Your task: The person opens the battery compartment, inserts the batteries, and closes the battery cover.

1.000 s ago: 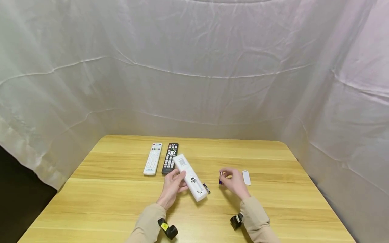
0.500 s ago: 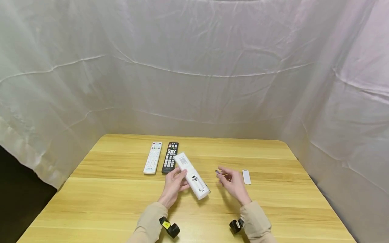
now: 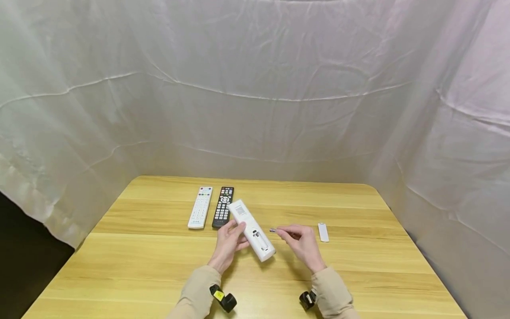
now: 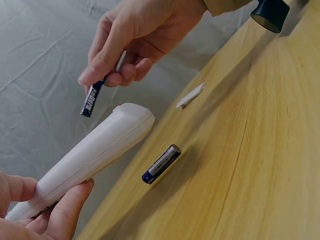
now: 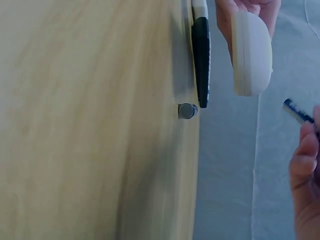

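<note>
My left hand (image 3: 228, 246) holds a white remote control (image 3: 251, 230) above the table, its back turned up. The open battery compartment (image 3: 260, 240) shows near its lower end. Just to the right, my right hand (image 3: 302, 243) pinches a dark blue battery (image 4: 92, 98) between thumb and fingers, one end sticking out toward the remote without touching it. A second battery (image 4: 161, 164) lies on the table below the remote; in the head view the remote hides it. The white battery cover (image 3: 323, 232) lies on the table to the right of my right hand.
Behind my left hand, a white remote (image 3: 200, 207) and a black remote (image 3: 223, 207) lie side by side, buttons up, on the wooden table (image 3: 119, 261). A pale curtain (image 3: 255, 124) hangs behind the table and at both sides.
My right hand has turned the battery from upright to lying level and brought it left, closer to the remote. My left hand has shifted the remote slightly, covering the loose battery in the head view.
</note>
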